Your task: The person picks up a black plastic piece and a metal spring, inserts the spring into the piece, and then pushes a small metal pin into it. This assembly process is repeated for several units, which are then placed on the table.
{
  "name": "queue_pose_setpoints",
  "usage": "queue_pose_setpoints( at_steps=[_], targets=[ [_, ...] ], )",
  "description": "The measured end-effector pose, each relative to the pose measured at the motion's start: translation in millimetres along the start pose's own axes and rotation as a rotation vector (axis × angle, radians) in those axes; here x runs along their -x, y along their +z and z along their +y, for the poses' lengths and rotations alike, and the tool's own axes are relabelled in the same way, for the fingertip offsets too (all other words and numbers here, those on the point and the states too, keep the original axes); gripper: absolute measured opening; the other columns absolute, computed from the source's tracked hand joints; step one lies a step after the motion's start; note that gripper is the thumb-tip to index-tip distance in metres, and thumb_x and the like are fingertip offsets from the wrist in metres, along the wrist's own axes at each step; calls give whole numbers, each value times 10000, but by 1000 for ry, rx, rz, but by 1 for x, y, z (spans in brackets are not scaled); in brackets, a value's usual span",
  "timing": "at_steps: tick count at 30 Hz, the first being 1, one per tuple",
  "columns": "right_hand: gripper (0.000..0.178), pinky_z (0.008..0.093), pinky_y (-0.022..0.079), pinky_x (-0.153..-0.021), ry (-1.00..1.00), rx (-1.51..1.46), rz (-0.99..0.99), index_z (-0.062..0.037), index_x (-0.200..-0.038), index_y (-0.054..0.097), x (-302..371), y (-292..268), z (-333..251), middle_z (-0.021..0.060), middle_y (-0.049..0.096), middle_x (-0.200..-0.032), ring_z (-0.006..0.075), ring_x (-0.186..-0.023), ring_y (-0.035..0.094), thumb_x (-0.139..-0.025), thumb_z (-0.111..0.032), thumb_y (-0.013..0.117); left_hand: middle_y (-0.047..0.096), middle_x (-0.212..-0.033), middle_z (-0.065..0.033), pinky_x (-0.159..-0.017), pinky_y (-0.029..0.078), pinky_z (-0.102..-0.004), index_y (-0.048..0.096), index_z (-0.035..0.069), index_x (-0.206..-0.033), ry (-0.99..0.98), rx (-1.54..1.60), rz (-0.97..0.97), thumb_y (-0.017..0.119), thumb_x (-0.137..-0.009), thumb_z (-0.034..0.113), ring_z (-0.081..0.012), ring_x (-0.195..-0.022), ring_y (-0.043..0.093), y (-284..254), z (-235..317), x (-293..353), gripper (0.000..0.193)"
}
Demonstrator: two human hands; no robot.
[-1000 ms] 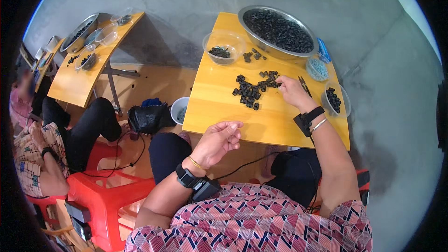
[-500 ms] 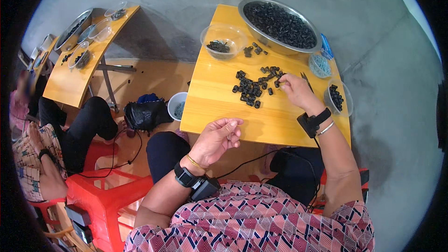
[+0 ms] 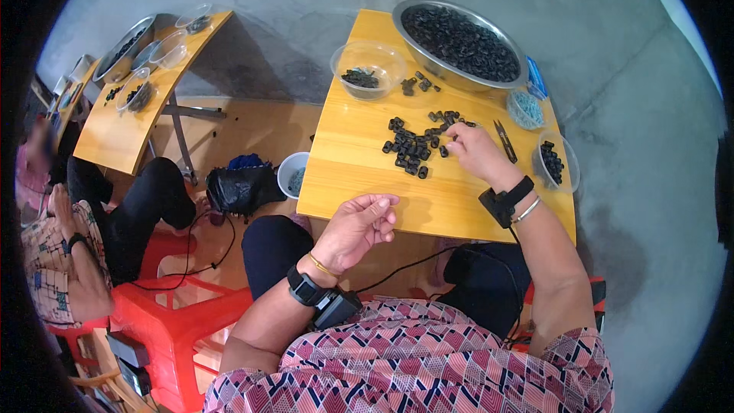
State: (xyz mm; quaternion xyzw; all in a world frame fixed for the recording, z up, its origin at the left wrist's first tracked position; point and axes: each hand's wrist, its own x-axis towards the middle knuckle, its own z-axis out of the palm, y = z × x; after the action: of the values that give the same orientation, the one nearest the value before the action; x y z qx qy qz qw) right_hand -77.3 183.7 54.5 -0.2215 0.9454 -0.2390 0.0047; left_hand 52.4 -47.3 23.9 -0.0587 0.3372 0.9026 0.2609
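A heap of small black parts [image 3: 413, 147] lies in the middle of the yellow wooden table [image 3: 359, 176]. My right hand [image 3: 475, 151] rests on the table just right of the heap, fingertips touching the nearest parts; whether it grips one I cannot tell. My left hand [image 3: 358, 226] hovers at the table's near edge, thumb and forefinger pinched together, any item in them too small to see. Both wrists carry black bands.
A large metal bowl [image 3: 461, 42] of black parts stands at the back, with a clear bowl [image 3: 367, 69] left of it. Scissors [image 3: 505, 140], a small blue-filled dish [image 3: 525, 109] and a clear dish [image 3: 556, 162] sit right. Another person [image 3: 69, 245] sits left by a second table [image 3: 122, 122].
My right hand has shifted slightly left along the heap's edge. My left hand stayed at the near edge, fingers pinching closer together.
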Motion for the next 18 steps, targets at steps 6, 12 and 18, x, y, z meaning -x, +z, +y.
queue_pose_setpoints(
  at_steps=[6, 12, 18],
  targets=[
    [157, 424, 433, -677, -44, 129, -44, -4, -868, 508, 5, 15, -5, 199, 571, -764, 378, -759, 541, -739, -80, 555, 534, -724, -29, -588, 433, -247, 538, 9, -971, 3, -15, -3, 472, -871, 171, -113, -637, 492, 0, -1, 0, 201],
    [159, 350, 454, -641, -54, -218, 20, 2, -888, 489, 25, 3, -27, 167, 572, -765, 292, -703, 573, -743, -34, 546, 542, -744, -36, -593, 438, -244, 533, 3, -989, 17, -48, -21, 470, -872, 161, -115, -650, 503, -2, -3, 0, 206],
    [162, 275, 460, -661, -129, -556, 130, -5, -907, 487, 63, 4, -64, 103, 572, -774, 182, -721, 579, -752, 6, 530, 545, -763, -41, -607, 447, -241, 529, -4, -1005, 6, -107, -42, 464, -874, 149, -115, -663, 512, 13, -3, -1, 211]
  ],
)
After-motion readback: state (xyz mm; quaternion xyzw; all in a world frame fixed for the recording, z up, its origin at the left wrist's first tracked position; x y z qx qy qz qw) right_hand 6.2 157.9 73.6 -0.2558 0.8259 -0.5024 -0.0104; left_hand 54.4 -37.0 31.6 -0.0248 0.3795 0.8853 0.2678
